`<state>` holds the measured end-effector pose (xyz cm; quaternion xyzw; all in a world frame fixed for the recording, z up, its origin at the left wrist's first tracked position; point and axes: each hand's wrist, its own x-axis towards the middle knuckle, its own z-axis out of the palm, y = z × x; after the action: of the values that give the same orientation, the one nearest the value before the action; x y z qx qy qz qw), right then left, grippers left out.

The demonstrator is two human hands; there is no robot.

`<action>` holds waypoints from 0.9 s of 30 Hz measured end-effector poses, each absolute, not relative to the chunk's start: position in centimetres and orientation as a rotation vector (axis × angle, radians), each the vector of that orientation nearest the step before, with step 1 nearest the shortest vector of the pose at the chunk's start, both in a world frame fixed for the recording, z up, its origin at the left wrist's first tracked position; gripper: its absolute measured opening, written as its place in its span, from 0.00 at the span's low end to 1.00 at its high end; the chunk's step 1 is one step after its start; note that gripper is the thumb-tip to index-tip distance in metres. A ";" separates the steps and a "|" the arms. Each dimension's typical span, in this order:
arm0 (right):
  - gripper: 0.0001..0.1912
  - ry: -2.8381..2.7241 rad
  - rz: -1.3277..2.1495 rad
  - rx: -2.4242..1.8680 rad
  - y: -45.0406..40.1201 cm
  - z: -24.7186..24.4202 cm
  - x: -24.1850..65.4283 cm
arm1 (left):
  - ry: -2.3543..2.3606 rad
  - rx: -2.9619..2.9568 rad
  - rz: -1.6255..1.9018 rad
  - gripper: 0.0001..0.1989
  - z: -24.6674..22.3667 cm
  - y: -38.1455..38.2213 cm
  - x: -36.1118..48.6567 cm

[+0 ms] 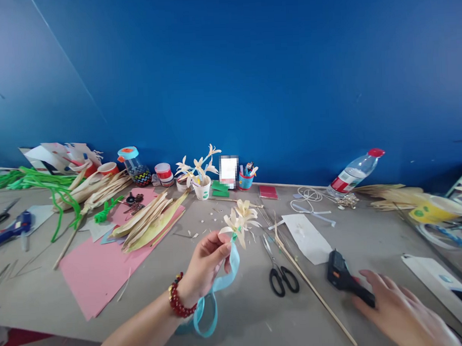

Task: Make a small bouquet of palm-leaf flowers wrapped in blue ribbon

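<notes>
My left hand (pixel 213 262) is closed, pinching the stem of a flower (pixel 241 224) with cream, husk-like petals just below its head. A light blue ribbon (pixel 229 276) hangs from the green-wrapped stem top and loops beneath my wrist. At the right, my right hand (pixel 395 306) is at the handle of a black hot glue gun (pixel 342 275) lying on the table. Its fingers look stretched out and apart, not wrapped round the handle; whether they touch it I cannot tell. Between the hands lie black-handled scissors (pixel 282 279) with blades slightly apart.
A long thin stick (pixel 314 286) and white paper (pixel 305 236) lie near the glue gun. Behind stand a cup of similar flowers (pixel 202 189), a pen holder (pixel 245 180) and a tilted bottle (pixel 354 173). Corn husks (pixel 149 224) rest on pink paper (pixel 94 268) at left.
</notes>
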<state>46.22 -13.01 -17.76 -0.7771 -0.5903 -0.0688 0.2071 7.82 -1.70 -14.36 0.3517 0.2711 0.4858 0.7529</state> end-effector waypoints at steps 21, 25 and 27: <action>0.03 -1.831 0.335 -1.296 -5.5 -11.4 22.6 | 0.704 0.971 1.236 0.12 -14.7 -2.0 7.9; 0.03 -1.802 0.352 -1.334 -5.0 -11.3 22.5 | 0.706 0.963 1.242 0.11 -14.9 -1.9 8.0; 0.05 -1.798 0.336 -1.333 -4.7 -11.4 22.5 | 0.716 0.967 1.243 0.11 -14.9 -1.9 8.0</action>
<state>22.53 -4.72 -11.35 -0.5329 -0.7190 0.1344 0.4253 7.95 -1.85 -14.94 0.4255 0.3148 0.5468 0.6487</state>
